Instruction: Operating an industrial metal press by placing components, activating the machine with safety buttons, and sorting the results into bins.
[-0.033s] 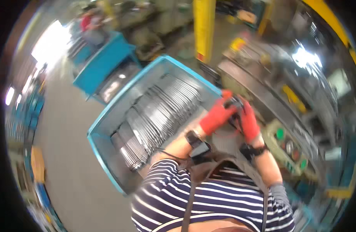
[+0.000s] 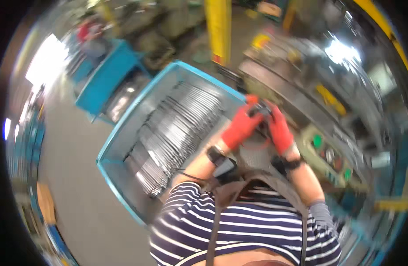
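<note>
The left hand (image 2: 241,127), in a red glove, is positioned beside the right hand (image 2: 280,129), also gloved in red. The fingers of both hands bend inward and meet at 1 small dark object (image 2: 260,109). The object is located between the 2 hands, near the right corner of the blue bin. Motion blur obscures its outline; whether either hand is fully closed on it cannot be determined.

A black watch (image 2: 216,154) is fitted at the left wrist and a dark band (image 2: 295,163) at the right. The striped shirt (image 2: 257,221) lies under dark straps.

To the left of the hands, the blue bin (image 2: 213,80) contains thin metal parts (image 2: 173,128), stacked side by side in rows. To the right, a control panel (image 2: 323,153) carries 2 green buttons (image 2: 318,141). Beyond the bin stand a yellow post (image 2: 218,31) and a blue cart (image 2: 107,73). A person (image 2: 94,40) in red is located behind the cart.
</note>
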Action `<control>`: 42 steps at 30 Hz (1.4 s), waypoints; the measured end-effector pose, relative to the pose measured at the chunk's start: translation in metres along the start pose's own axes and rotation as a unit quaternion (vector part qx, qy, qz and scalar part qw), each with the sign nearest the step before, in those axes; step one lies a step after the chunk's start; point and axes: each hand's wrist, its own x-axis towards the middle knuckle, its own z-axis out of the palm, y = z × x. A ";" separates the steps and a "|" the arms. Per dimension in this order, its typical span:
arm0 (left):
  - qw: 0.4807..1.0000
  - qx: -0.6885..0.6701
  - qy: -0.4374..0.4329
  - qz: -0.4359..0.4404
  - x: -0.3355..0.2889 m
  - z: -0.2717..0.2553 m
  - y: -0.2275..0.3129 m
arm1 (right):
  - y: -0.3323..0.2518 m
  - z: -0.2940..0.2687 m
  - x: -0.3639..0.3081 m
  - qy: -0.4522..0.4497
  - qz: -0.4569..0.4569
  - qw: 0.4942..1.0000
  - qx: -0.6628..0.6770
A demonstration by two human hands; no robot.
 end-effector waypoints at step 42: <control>0.839 0.024 -0.478 -0.257 -0.015 0.456 -0.088 | 0.164 -0.426 -0.230 0.546 0.030 0.833 0.087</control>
